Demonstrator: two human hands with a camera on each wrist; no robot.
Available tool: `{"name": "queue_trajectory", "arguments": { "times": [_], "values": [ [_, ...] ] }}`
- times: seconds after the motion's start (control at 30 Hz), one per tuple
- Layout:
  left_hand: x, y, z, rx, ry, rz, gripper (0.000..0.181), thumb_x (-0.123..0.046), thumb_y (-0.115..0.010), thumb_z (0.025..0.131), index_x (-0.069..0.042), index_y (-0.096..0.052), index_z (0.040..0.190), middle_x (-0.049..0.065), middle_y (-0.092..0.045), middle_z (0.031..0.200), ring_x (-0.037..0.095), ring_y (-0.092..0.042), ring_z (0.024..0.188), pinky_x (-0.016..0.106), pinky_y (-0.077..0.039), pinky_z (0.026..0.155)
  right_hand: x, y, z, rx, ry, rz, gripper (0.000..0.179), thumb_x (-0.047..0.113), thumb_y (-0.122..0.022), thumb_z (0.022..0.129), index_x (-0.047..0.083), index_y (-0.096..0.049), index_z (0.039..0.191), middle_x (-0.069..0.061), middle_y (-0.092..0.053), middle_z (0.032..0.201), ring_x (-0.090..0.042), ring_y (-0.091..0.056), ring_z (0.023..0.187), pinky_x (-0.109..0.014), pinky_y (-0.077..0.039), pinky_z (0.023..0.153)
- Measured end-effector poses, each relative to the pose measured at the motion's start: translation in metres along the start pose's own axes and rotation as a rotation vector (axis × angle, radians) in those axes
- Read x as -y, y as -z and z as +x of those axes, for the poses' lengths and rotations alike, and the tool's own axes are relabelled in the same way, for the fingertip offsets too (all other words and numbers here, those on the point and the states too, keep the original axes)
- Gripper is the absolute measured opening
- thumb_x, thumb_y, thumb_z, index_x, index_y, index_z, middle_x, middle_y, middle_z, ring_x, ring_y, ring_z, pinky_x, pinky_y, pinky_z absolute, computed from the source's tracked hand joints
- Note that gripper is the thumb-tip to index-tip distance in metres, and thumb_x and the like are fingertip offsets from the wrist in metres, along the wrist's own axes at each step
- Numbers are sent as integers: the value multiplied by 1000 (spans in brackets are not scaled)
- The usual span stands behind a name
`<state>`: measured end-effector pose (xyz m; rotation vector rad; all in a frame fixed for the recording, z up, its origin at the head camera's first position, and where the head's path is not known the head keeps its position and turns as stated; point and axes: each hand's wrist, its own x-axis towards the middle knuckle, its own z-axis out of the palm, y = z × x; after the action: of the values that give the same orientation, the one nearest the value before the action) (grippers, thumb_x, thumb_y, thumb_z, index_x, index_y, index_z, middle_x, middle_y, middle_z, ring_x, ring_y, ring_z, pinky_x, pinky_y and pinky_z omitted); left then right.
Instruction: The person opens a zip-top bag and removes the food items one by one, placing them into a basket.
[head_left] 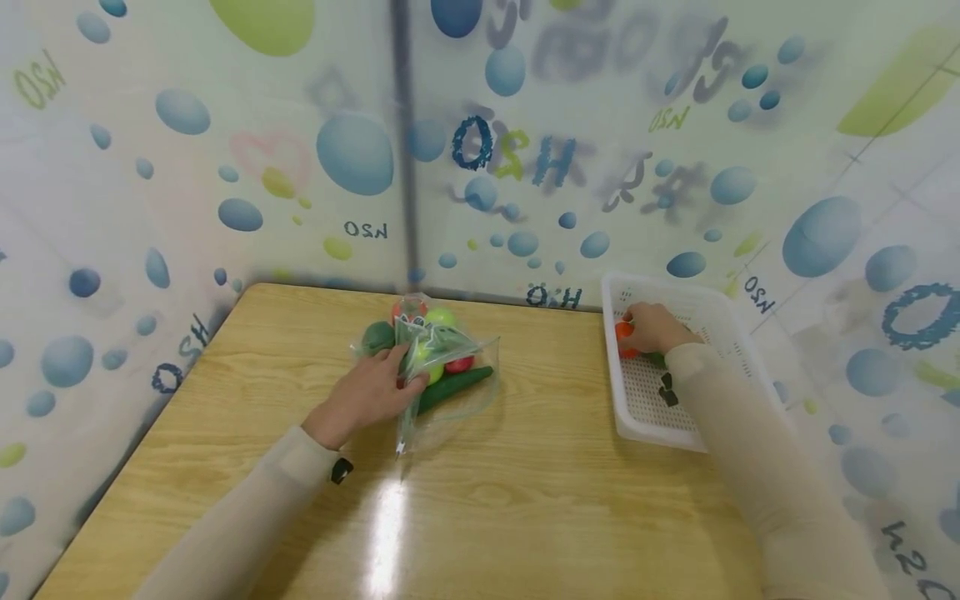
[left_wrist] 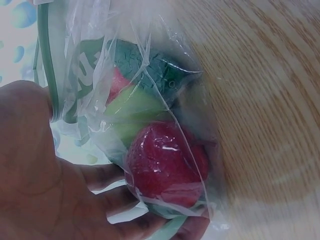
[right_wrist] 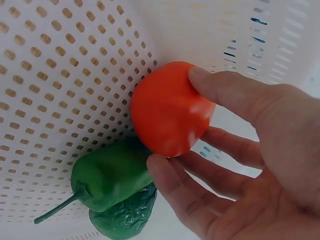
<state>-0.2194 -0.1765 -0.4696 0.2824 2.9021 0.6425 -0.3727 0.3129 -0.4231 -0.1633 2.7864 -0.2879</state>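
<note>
My left hand [head_left: 369,390] holds a clear zip bag [head_left: 480,403] on the table, fingers bent against its side. Inside the bag lie a cucumber [head_left: 456,384], yellow-green fruits [head_left: 441,317], a red one at the back [head_left: 408,312] and a dark green rounded one [head_left: 378,337]. A dark red fruit [left_wrist: 165,162] presses on the plastic beside my left fingers in the left wrist view. With thumb and fingers around it, my right hand [right_wrist: 260,145] grips a tomato [right_wrist: 170,107] inside the white basket [head_left: 618,400]. A green pepper [right_wrist: 112,172] lies below the tomato.
A crumpled-looking dark green item [right_wrist: 125,215] lies beside the pepper, its kind unclear. The basket's perforated walls rise around my right hand. A patterned wall [head_left: 480,242] stands behind the wooden table [head_left: 525,500].
</note>
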Motion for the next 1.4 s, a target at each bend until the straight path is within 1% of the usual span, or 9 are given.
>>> {"name": "queue_trajectory", "arguments": {
  "times": [0.23, 0.43, 0.6, 0.7, 0.83, 0.97, 1.03, 1.17, 1.4],
  "values": [
    [-2, 0, 0, -3, -2, 1, 91, -62, -48, 119, 5, -34, 180, 41, -48, 176, 63, -53, 159, 75, -52, 123, 0, 4, -12, -52, 36, 34, 69, 25, -81, 106, -13, -58, 159, -37, -67, 153, -44, -66, 123, -64, -57, 120],
    [-3, -3, 2, -29, -16, 10, 90, -61, -49, 119, 5, -35, 180, 41, -52, 172, 63, -58, 153, 73, -55, 121, 6, 12, -25, -116, 56, 40, 65, 21, -76, 110, -14, -55, 161, -40, -61, 160, -54, -64, 142, -72, -49, 129],
    [-5, -5, 3, -72, -32, 10, 91, -61, -53, 117, -1, -32, 182, 39, -56, 169, 61, -68, 141, 74, -60, 110, 20, 16, -41, -191, 114, 28, 60, 15, -70, 111, -13, -55, 162, -40, -59, 163, -59, -56, 154, -72, -43, 133],
    [-6, -5, 2, -100, -40, 10, 92, -61, -57, 116, -6, -30, 185, 37, -55, 170, 61, -67, 140, 80, -58, 109, 36, 16, -54, -246, 142, 24, 57, 14, -69, 112, -10, -57, 162, -39, -61, 160, -56, -62, 146, -71, -48, 129],
    [-9, -4, 1, -138, -48, 8, 91, -60, -61, 115, -13, -30, 186, 32, -51, 176, 65, -58, 151, 90, -45, 119, 61, 10, -71, -327, 187, 14, 53, 14, -70, 112, -7, -61, 160, -39, -63, 156, -50, -71, 122, -67, -60, 112],
    [-11, -4, 0, -165, -60, 16, 86, -58, -64, 114, -19, -33, 185, 29, -47, 180, 67, -49, 158, 94, -38, 123, 84, -3, -82, -392, 274, 7, 48, 13, -72, 113, -5, -66, 157, -36, -67, 152, -50, -74, 123, -64, -64, 104],
    [-11, -4, 0, -171, -65, 25, 84, -56, -64, 115, -21, -35, 185, 30, -46, 181, 67, -48, 159, 93, -39, 122, 94, -11, -86, -418, 327, 7, 46, 13, -74, 112, -4, -68, 155, -34, -70, 149, -51, -74, 126, -64, -66, 101],
    [-11, -5, 0, -174, -68, 39, 77, -52, -63, 116, -21, -40, 183, 33, -47, 179, 67, -50, 157, 91, -44, 120, 117, -25, -94, -450, 435, 11, 45, 13, -79, 110, -2, -71, 152, -31, -72, 145, -48, -76, 120, -60, -68, 93],
    [-11, -4, -1, -152, -60, 54, 73, -51, -60, 118, -20, -44, 181, 34, -49, 178, 67, -53, 155, 87, -48, 120, 155, -43, -108, -459, 611, -15, 42, 16, -86, 106, 1, -76, 144, -21, -79, 138, -41, -78, 125, -57, -68, 106]
  ]
}}
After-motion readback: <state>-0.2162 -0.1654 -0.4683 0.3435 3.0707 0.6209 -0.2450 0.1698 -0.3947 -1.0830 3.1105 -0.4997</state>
